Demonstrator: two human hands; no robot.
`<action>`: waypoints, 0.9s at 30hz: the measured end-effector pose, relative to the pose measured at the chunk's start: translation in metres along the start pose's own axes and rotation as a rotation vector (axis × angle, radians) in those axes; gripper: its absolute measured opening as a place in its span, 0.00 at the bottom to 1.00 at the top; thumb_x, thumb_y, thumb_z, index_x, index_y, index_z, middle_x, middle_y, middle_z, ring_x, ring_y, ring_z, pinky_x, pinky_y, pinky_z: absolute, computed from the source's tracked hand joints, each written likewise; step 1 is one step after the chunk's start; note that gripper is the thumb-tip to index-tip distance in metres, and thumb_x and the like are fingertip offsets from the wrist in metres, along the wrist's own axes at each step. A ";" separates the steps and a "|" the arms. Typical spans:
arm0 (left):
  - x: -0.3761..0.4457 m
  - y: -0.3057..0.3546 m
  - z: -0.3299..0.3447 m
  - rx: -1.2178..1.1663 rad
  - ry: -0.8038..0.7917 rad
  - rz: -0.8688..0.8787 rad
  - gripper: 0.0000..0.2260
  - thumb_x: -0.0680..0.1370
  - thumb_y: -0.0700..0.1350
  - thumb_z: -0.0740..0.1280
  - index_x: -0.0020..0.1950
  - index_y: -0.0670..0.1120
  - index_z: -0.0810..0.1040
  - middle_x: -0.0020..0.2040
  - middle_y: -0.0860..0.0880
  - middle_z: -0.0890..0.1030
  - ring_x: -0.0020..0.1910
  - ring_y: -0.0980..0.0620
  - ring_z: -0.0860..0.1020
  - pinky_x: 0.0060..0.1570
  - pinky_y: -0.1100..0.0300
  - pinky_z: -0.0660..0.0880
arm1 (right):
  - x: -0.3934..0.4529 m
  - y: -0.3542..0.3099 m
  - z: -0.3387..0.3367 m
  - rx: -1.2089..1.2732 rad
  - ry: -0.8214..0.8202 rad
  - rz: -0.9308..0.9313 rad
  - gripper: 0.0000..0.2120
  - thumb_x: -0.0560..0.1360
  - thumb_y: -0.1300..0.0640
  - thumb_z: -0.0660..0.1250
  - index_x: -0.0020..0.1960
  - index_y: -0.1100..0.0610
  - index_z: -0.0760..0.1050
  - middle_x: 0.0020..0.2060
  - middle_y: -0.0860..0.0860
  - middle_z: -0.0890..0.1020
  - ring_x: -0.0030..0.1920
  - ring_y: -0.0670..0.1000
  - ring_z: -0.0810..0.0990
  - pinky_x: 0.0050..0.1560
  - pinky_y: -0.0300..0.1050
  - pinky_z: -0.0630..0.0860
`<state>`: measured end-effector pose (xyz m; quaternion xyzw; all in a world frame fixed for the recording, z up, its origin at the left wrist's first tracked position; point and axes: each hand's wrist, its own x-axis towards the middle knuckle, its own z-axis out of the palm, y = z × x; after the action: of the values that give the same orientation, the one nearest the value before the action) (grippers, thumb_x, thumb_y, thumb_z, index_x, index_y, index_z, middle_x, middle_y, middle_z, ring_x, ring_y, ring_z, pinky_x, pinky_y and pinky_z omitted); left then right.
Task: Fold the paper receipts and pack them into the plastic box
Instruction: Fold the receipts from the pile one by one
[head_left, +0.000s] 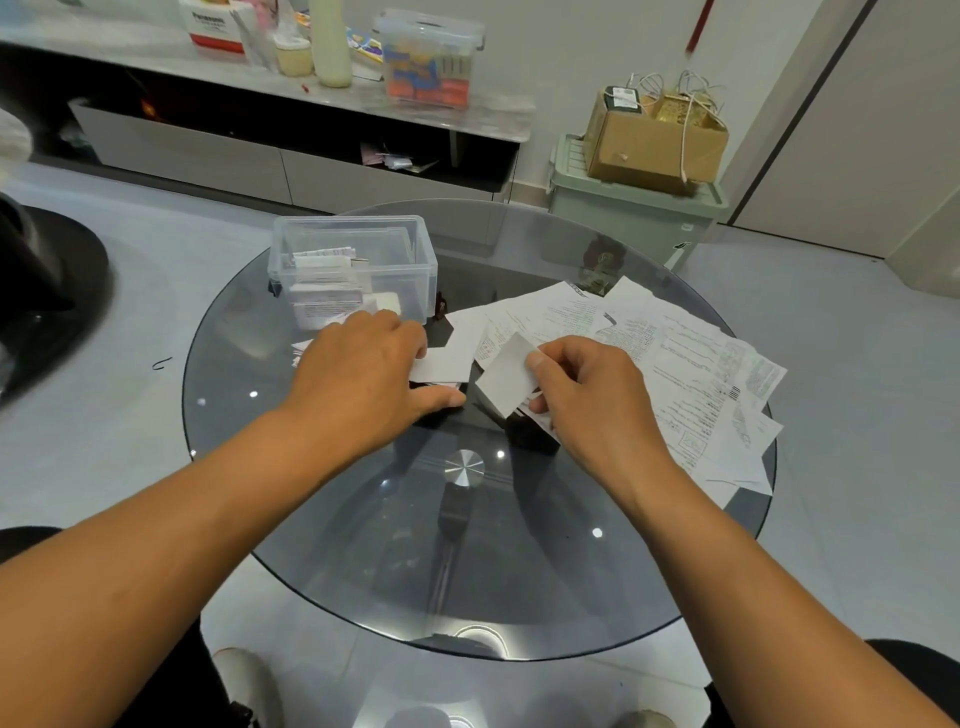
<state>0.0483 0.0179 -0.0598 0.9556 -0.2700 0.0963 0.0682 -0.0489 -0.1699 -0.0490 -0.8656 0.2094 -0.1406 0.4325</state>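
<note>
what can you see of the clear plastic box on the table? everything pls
The clear plastic box is a rectangular, see-through tub with rounded corners and a thick rim, standing upright with no lid on. It sits on the far left part of the round glass table, just beyond the left hand; whether the hand touches it cannot be told. Inside, toward its left side, are folded receipts, white with faint print. The loose receipts lie to its right, apart from it.

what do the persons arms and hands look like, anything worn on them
Both forearms are bare as far up as the view reaches, with no sleeves showing. The left hand and right hand carry no gloves, and no rings, watch or bracelets can be seen on the fingers or wrists. The thumbnails that show are short and unpainted.
</note>
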 end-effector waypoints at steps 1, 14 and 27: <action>0.001 0.000 0.001 0.002 0.011 0.013 0.27 0.73 0.72 0.64 0.55 0.51 0.79 0.52 0.50 0.79 0.50 0.47 0.76 0.43 0.54 0.70 | 0.000 0.001 0.000 -0.002 0.001 0.001 0.09 0.83 0.52 0.65 0.47 0.50 0.82 0.36 0.48 0.84 0.37 0.44 0.84 0.41 0.45 0.78; -0.002 -0.006 -0.021 -0.706 -0.096 -0.225 0.11 0.81 0.52 0.68 0.43 0.47 0.78 0.40 0.51 0.81 0.37 0.52 0.79 0.35 0.56 0.73 | 0.003 -0.005 -0.006 0.259 -0.146 0.030 0.06 0.81 0.54 0.69 0.50 0.55 0.83 0.41 0.52 0.87 0.36 0.42 0.83 0.40 0.38 0.75; -0.009 -0.006 -0.037 -1.290 -0.312 -0.159 0.06 0.74 0.43 0.75 0.42 0.44 0.80 0.61 0.57 0.83 0.58 0.54 0.83 0.57 0.62 0.79 | 0.000 0.000 0.000 0.126 -0.332 0.048 0.06 0.77 0.56 0.72 0.41 0.53 0.79 0.32 0.51 0.84 0.38 0.56 0.82 0.40 0.51 0.73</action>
<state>0.0386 0.0346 -0.0265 0.7429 -0.2089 -0.2293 0.5932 -0.0488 -0.1698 -0.0490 -0.8429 0.1464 0.0016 0.5178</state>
